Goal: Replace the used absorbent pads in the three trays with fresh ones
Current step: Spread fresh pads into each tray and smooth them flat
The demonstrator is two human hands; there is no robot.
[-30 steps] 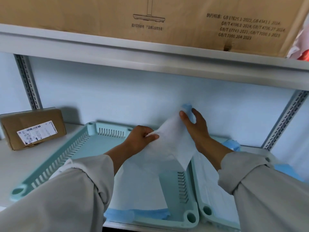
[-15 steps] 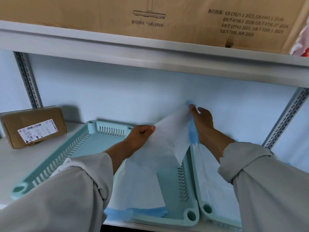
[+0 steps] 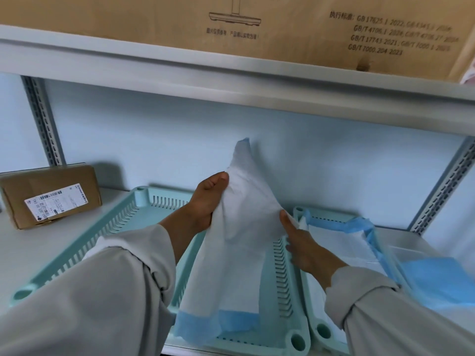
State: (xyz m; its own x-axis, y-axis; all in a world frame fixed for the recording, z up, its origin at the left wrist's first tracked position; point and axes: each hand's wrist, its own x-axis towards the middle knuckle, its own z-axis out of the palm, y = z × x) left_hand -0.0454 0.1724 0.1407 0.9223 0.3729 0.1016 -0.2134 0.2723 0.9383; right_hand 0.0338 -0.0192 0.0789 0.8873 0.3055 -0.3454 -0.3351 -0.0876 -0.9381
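Two hands are on one white absorbent pad (image 3: 239,242) with a blue edge, over the left mint-green tray (image 3: 128,217) on the white shelf (image 3: 38,242). The left hand (image 3: 205,201) has its thumb and curled fingers bunched around the pad's upper part, lifting it so one corner sticks up against the pale back wall, while the bottom blue border hangs down over the tray's front edge. The right hand (image 3: 305,247) is lower, at the pad's right edge just above the slotted wall between the trays; the thumb is pressed on the sheet, but I can't tell what the fingers behind it are doing. Right beside it sits a second tray (image 3: 318,327), touching the first, and it has its own white pad (image 3: 339,242) lying in it with a crumpled blue border along the back. Further right there's something blue and blurry (image 3: 437,281), can't make out what. A small cardboard parcel (image 3: 51,194) with a label sits at the far left of the shelf, well apart from the trays, and a big printed cardboard box (image 3: 282,24) is on the shelf above.
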